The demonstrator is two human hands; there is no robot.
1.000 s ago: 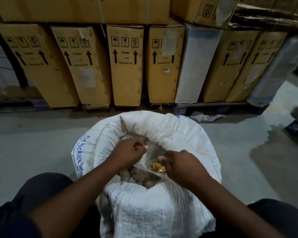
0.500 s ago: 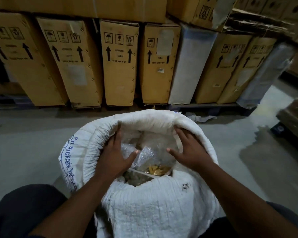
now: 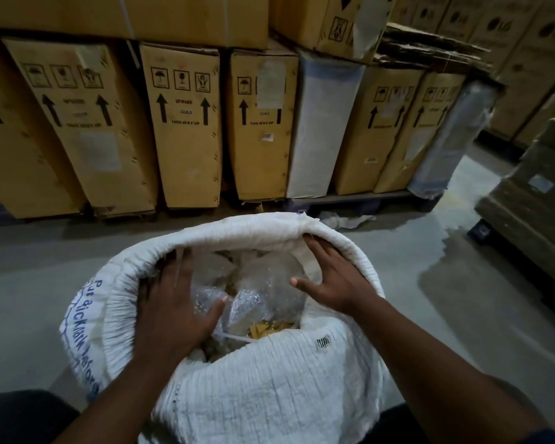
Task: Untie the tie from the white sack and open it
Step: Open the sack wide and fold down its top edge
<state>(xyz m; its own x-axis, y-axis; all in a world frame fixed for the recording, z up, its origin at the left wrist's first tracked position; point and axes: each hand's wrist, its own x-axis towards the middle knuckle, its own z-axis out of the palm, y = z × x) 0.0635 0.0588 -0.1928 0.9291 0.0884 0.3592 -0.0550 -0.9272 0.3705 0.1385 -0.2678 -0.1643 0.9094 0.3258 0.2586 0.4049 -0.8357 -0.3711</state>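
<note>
The white woven sack (image 3: pixel 263 395) stands on the floor between my knees, its mouth wide and its rim rolled outward. Inside lie clear plastic bags (image 3: pixel 263 283) holding small yellowish pieces. A thin white tie (image 3: pixel 234 338) shows near the front of the opening. My left hand (image 3: pixel 173 312) is spread flat inside the mouth, pressing against the left inner wall. My right hand (image 3: pixel 330 277) is spread against the right inner wall, fingertips reaching under the far rim. Neither hand grips anything.
A row of tall cardboard boxes (image 3: pixel 186 123) marked with arrows stands on pallets right behind the sack. More stacked cartons (image 3: pixel 532 193) rise at the right. The grey concrete floor (image 3: pixel 446 299) has a wet patch to the right, and a scrap of white paper (image 3: pixel 346 221) lies by the pallet.
My hands let go of the inner plastic at the centre and moved apart to the sack's inner walls, fingers spreading. The mouth is stretched wider.
</note>
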